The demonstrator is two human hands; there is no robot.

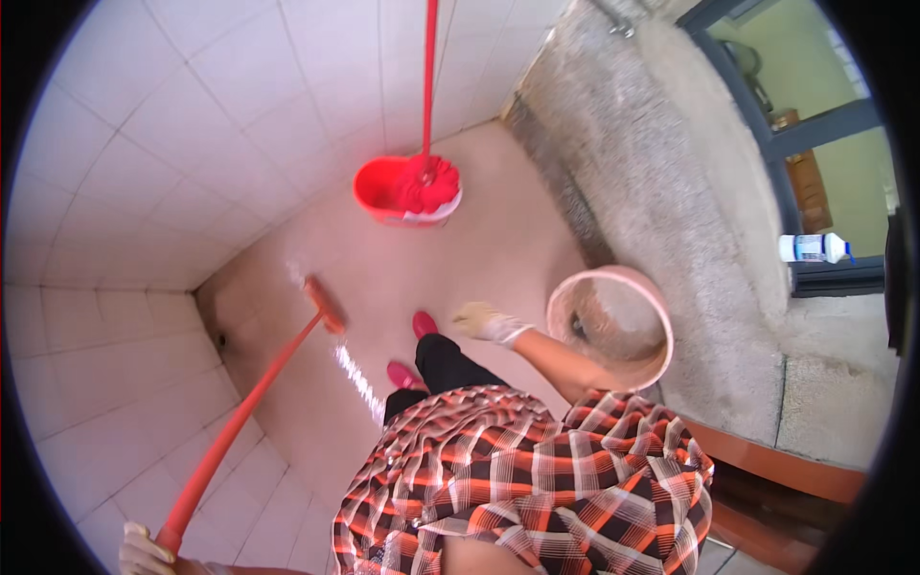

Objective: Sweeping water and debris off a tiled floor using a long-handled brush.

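Observation:
My left hand [144,552], in a pale glove, is closed around the upper end of the orange handle of a push broom [248,410] at the bottom left. The broom's head [325,305] rests on the wet-looking floor, left of my pink shoes. My right hand [476,320], gloved too, hangs over the floor with its fingers curled and nothing visible in it. Beyond my feet, a red mop [428,93] stands with its red head in the right part of a red bucket [377,190].
White tiled walls [180,129] rise ahead and at the left. A round pink-rimmed tub [668,323] stands by my right arm, beside a rough concrete ledge [647,187]. A white bottle [811,248] is by the window frame [826,129]. A drain hole [222,339] shows near the left corner.

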